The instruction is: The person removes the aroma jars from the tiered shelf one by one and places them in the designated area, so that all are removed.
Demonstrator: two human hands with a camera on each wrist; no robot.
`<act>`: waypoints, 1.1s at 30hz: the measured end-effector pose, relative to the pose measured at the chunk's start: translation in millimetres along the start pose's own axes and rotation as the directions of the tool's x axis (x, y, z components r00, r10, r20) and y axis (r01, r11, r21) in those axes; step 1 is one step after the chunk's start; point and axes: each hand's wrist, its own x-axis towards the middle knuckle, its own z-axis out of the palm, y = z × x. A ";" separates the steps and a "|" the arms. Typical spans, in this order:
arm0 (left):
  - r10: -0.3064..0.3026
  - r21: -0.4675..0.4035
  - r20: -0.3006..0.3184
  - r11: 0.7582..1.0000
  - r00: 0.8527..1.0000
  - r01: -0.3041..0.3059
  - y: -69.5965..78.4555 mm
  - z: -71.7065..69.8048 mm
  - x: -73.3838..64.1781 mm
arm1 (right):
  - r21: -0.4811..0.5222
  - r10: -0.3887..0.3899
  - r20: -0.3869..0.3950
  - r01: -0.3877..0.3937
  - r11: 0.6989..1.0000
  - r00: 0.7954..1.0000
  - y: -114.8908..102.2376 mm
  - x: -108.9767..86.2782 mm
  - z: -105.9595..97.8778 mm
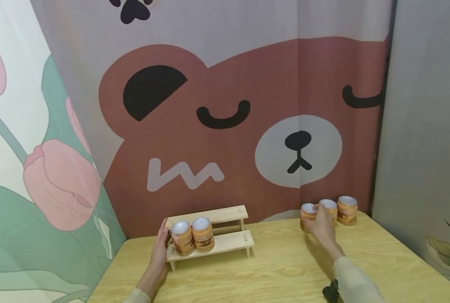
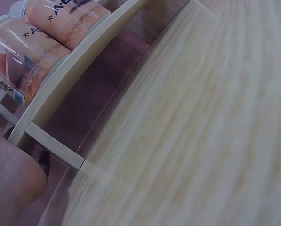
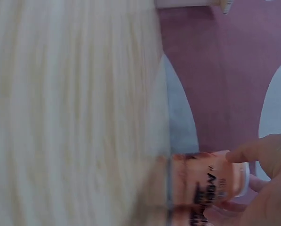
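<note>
A two-step wooden rack point(image 1: 230, 243) stands at the left of the table. Two orange cans point(image 1: 182, 237) with silver-white lids stand side by side at the left end of its lower step. My left hand point(image 1: 158, 251) touches that left end, its fingers stretched along the side; in the left wrist view the hand point(image 2: 13, 176) is beside the rack's leg point(image 2: 55, 146). At the back right, my right hand point(image 1: 320, 225) grips the leftmost can point(image 1: 307, 209) of a row of three. The right wrist view shows thumb and fingers around the can point(image 3: 204, 181) near its lid.
The other two cans of the row, a middle can point(image 1: 328, 205) and a right-hand can point(image 1: 347, 210), stand by the back edge of the wood-grain table point(image 1: 278, 261). A curtain point(image 1: 247, 160) with a bear print hangs right behind it. A small black object point(image 1: 331, 291) is by the right sleeve.
</note>
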 end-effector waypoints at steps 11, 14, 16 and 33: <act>0.015 -0.022 -0.003 1.000 1.000 -0.015 1.7 -0.4 -1.9 | -0.006 -0.108 0.005 0.108 0.994 0.994 -36.7 3.5 -10.4; 0.029 -0.038 0.003 0.999 1.000 -0.029 1.6 0.9 -1.5 | 0.022 -0.136 0.025 0.136 0.990 0.990 -49.8 2.3 -14.1; 0.040 -0.050 0.005 0.998 0.999 -0.040 0.9 0.9 -1.5 | 0.034 -0.166 0.029 0.165 0.986 0.986 -59.6 0.8 -15.7; 0.056 -0.049 0.004 0.997 0.998 -0.055 -0.6 1.8 -1.8 | 0.127 -0.457 0.038 0.449 0.884 0.889 -138.0 -29.0 6.8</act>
